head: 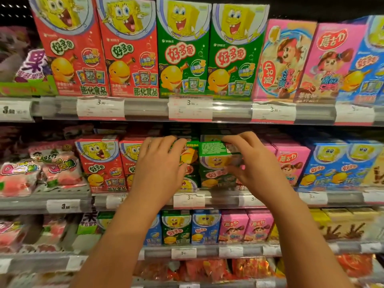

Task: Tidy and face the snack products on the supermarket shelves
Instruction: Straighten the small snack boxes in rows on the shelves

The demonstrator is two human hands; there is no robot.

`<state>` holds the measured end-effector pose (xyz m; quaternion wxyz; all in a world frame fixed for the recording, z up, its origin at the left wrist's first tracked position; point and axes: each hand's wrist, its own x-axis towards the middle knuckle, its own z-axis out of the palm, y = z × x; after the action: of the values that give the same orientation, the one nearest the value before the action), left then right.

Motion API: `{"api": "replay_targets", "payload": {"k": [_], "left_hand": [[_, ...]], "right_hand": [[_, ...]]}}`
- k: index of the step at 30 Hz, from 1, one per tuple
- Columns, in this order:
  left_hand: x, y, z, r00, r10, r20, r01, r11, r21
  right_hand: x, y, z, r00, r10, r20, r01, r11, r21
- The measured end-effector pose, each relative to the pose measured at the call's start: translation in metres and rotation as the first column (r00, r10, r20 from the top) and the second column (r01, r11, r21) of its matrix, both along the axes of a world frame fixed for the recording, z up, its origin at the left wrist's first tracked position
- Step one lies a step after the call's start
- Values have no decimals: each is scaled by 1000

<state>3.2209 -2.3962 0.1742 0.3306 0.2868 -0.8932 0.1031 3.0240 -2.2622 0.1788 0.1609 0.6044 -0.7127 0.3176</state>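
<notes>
On the middle shelf [145, 199], left to right, sit soft pink bags [27, 173], then red boxes [101, 163], then two green boxes with a hand on each.

The left hand [160, 165] lies over the left green box [190, 163]. Its fingers [164, 142] curl over the top edge and grip it. This box looks upside down: the round window shows near the bottom. It stands tall, with its long side going up and down.

The right hand [251, 163] holds the right green box [218, 165]. Its fingers [234, 140] hook over the top and the thumb pinches the front. This box tips forward, so its green top flap with small print shows. Its picture side faces out and is the right way up.

These look like thin cardboard boxes of puffed snacks, so they are probably light and stiff, but easy to dent. A good place to hold them is by the top edge and the sides, not the middle of the front, which could cave in.

To the right stand pink boxes [291, 163] and blue boxes [328, 165], upright.
</notes>
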Motion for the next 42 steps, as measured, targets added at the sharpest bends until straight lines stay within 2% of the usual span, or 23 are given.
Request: {"api": "replay_targets", "payload": {"k": [2,8,12,15,17,20,22,23,26,29,31,35,40,42], "left_hand": [[0,0,-1,999,-8,-31,8,1000,-9],[-2,-2,-3,998,-15,-56,14,1000,-23],[2,-5,2,999,-11,-33,11,1000,2],[20,-11,0,985,-11,-175,9,1000,-8],[40,-20,-7,929,31,-368,-30,1000,8],[78,-34,-25,733,224,-642,-154,974,163],[99,-45,-38,620,358,-698,-187,932,312],[107,-51,-45,601,400,-692,-177,911,373],[123,-68,-57,596,445,-668,-46,850,526],[125,-77,-61,624,434,-650,55,805,590],[121,-78,-63,652,421,-630,80,789,610],[112,-76,-67,638,405,-655,154,766,624],[122,-82,-66,654,363,-664,176,781,600],[128,-88,-62,670,334,-663,159,808,568]], "right_hand": [[-4,-2,0,999,-27,-35,27,1000,6],[-16,-9,16,954,-140,-266,153,988,30],[-23,-15,25,953,-143,-266,167,984,68],[-25,-17,26,961,-146,-234,167,984,69],[-25,-19,20,961,-154,-231,172,983,62],[-24,-22,14,967,-156,-202,164,986,25],[-22,-25,13,966,-165,-197,175,984,38],[-22,-26,14,966,-170,-194,182,982,43],[-21,-26,17,966,-178,-188,190,981,48],[-20,-25,19,965,-174,-196,185,982,39],[-19,-25,18,965,-175,-193,183,983,25],[-17,-25,16,962,-178,-206,184,983,7],[-9,-24,15,958,-178,-224,181,983,-6],[-1,-23,14,960,-169,-221,160,985,-60]]}}
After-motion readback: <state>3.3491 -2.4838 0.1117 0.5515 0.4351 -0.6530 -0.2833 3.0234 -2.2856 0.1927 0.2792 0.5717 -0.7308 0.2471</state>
